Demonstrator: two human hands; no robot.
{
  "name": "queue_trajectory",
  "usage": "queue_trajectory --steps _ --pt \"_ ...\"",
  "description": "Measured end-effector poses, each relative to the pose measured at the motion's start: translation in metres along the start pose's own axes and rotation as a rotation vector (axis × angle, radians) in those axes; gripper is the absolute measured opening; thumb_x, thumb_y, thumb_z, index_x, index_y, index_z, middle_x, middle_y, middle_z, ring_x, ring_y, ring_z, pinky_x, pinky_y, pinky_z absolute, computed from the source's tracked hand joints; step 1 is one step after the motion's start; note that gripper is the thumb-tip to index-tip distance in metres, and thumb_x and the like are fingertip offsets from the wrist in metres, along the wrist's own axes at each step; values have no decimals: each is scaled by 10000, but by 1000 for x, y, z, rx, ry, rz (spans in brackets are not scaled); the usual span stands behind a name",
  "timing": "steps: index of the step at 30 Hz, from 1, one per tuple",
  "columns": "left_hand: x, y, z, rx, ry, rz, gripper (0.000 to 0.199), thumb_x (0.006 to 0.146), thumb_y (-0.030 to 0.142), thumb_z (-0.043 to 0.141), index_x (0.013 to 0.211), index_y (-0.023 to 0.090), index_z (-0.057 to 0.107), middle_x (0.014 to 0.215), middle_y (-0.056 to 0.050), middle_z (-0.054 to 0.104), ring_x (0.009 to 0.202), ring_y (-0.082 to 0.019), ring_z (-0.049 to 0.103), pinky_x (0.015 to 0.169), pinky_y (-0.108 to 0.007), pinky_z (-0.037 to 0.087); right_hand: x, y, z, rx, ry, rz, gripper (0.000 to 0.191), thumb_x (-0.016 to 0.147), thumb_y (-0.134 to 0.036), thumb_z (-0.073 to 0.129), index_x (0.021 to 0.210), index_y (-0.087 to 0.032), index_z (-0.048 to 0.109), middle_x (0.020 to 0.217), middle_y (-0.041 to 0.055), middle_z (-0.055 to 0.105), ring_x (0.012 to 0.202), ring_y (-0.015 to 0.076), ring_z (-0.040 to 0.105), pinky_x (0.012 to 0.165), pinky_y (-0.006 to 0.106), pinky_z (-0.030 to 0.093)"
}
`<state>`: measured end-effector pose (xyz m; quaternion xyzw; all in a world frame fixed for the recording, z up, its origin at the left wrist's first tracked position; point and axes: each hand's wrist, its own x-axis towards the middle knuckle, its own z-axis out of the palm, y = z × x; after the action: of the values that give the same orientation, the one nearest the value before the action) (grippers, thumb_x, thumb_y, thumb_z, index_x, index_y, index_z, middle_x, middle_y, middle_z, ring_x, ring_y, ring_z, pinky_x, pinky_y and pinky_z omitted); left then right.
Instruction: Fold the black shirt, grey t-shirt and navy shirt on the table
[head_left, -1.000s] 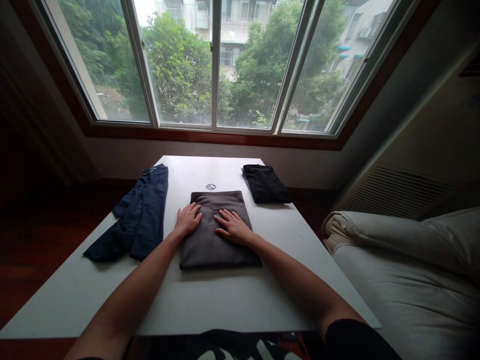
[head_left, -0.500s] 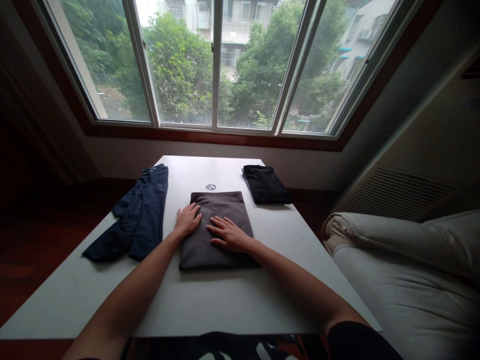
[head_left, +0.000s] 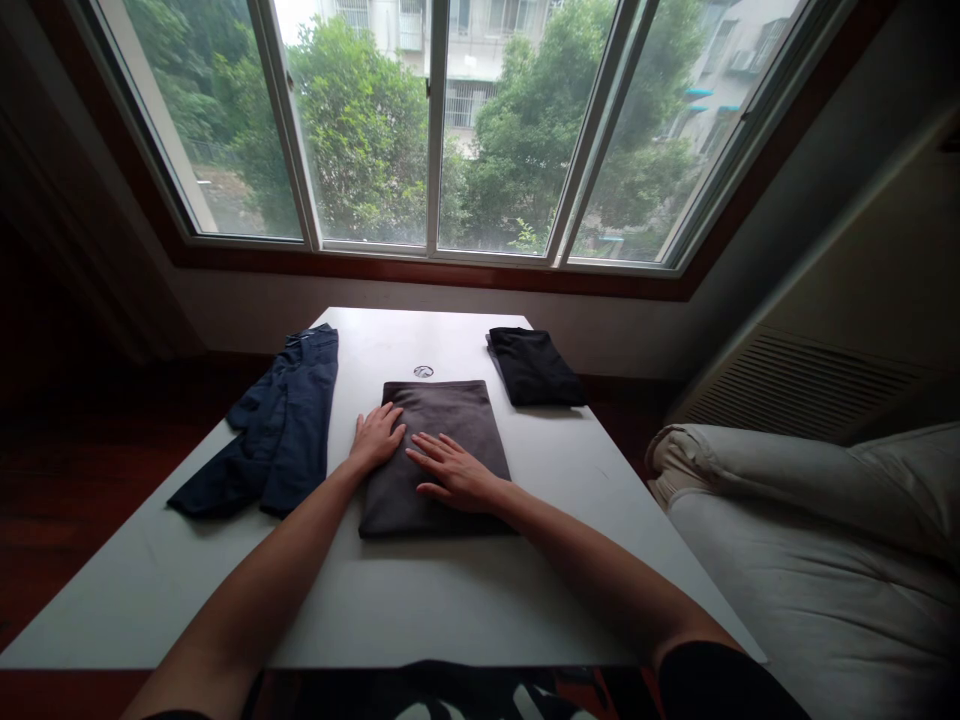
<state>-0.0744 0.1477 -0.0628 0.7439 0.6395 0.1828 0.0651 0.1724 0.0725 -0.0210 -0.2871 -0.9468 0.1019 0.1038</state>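
Observation:
A dark grey-brown folded garment (head_left: 442, 405) lies flat in the middle of the white table (head_left: 450, 610); its exact kind cannot be made out. My left hand (head_left: 377, 436) rests on its left edge, fingers stretched out and pointing away from me. Across the garment's middle lies my right hand (head_left: 456, 472), palm down, fingers spread and pointing left. Neither hand grips anything. To the left, dark blue trousers (head_left: 289, 425) are laid lengthwise, partly over the table's left edge. A folded black garment (head_left: 536, 367) sits at the far right.
Just beyond the grey-brown garment, a small round dark-and-white mark (head_left: 424, 371) shows on the tabletop. A pale padded sofa or bed (head_left: 810, 540) stands close on the right. Behind the table is a wide window (head_left: 431, 150) with a brown frame.
My right hand has slid slightly to the left over the garment. My left hand stays in place; the whole view has shifted a little.

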Motion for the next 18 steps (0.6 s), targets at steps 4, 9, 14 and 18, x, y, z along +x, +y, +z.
queue_trajectory --steps 4,9,14,18 --pt "1 0 0 -3 4 -4 500 1048 440 435 1510 282 540 1669 -69 393 1534 -304 340 1267 -612 195 0 -3 2 10 -37 -8 687 1078 -607 420 1664 -264 311 1718 68 233 1606 235 181 1325 459 93" --pt "0 0 0 -3 4 2 508 1043 445 441 1510 274 541 1666 -74 398 1528 -311 348 1266 -615 196 1 -3 4 11 -9 2 726 1078 -603 424 1673 -211 282 1716 101 230 1610 239 165 1324 468 104" --pt "-1 0 -1 -8 -8 -6 510 1042 445 444 1514 277 537 1673 -70 387 1535 -314 335 1264 -620 197 2 -1 3 -23 51 5 711 1078 -588 436 1662 -202 313 1716 112 228 1610 247 163 1321 479 116" --pt "-1 1 -1 -9 -3 -7 510 1043 441 441 1516 275 537 1671 -75 390 1535 -317 335 1264 -620 194 2 3 5 -36 49 19 600 1089 -550 437 1608 -248 435 1681 91 338 1586 248 252 1314 493 151"
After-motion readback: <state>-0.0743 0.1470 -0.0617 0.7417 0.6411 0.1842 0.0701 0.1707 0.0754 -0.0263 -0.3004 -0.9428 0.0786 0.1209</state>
